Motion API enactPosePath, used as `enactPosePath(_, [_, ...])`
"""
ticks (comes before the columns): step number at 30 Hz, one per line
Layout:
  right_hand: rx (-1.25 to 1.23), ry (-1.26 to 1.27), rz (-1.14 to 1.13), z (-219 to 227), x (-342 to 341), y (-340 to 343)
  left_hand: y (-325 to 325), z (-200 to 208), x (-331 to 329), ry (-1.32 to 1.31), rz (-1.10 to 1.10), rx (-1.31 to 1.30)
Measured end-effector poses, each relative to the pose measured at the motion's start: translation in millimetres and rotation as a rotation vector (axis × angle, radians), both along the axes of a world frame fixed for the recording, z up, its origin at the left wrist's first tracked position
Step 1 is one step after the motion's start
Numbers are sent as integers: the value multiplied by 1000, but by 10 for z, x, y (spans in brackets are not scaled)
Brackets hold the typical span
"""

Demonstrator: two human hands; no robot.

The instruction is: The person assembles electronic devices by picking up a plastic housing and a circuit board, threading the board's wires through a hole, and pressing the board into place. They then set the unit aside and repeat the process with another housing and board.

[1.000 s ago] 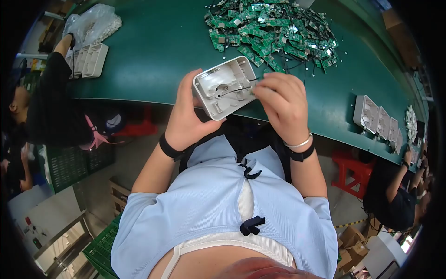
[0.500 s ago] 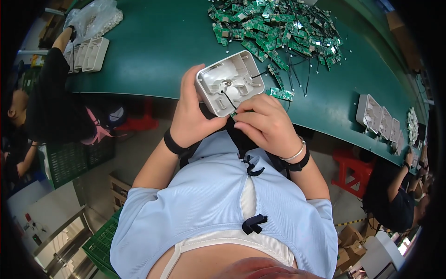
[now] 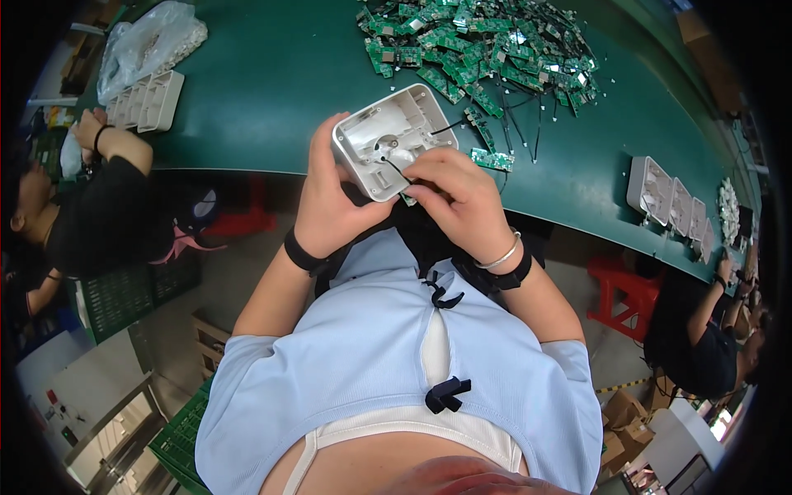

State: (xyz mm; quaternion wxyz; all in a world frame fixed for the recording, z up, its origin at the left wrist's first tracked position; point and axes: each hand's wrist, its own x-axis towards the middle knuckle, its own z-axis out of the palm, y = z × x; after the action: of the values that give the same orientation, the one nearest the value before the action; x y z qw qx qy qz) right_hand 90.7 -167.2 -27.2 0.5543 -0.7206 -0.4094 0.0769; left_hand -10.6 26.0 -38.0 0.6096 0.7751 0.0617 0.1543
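Observation:
My left hand (image 3: 328, 198) grips the left side of a white plastic housing (image 3: 363, 136), its open side tilted up toward me. A thin black cable (image 3: 394, 167) comes out of a small hole inside it. The fingers of my right hand (image 3: 462, 198) pinch this cable at the housing's near edge. Just below those fingertips a bit of a green circuit board (image 3: 408, 200) shows, mostly hidden. A second black cable (image 3: 445, 129) runs out over the housing's right wall toward a circuit board (image 3: 481, 128) on the table.
A heap of green circuit boards (image 3: 495, 41) lies at the far side of the green table (image 3: 264, 91). White housings stand in a row at left (image 3: 161, 103) and at right (image 3: 648, 190). A plastic bag (image 3: 136, 49) of small white parts lies far left. People work at both sides.
My right fingers have shifted slightly along the cable at the housing's edge. At left, a person's arm has come back from the bag to beside the row of housings.

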Motion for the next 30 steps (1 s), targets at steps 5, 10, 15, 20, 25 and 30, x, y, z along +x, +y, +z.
enactPosePath(5, [-92,-395,38,4,76,18,32,-89,4,-46,-68,-101])
enactPosePath(10, [-157,-540,168,105,43,-209,-65,-44,-66,-119,-146,-116])
enactPosePath(15, [-235,-526,181,395,-64,-766,-155,60,-74,-121,-328,-72])
enactPosePath(20, [-396,-484,-124,567,18,-1648,-95,126,71,-20,-461,311])
enactPosePath(25, [-536,-517,-383,340,453,-2230,-190,213,264,-44,-527,593])
enactPosePath(30, [-599,-488,-490,177,689,-2481,-335,242,314,-75,-549,709])
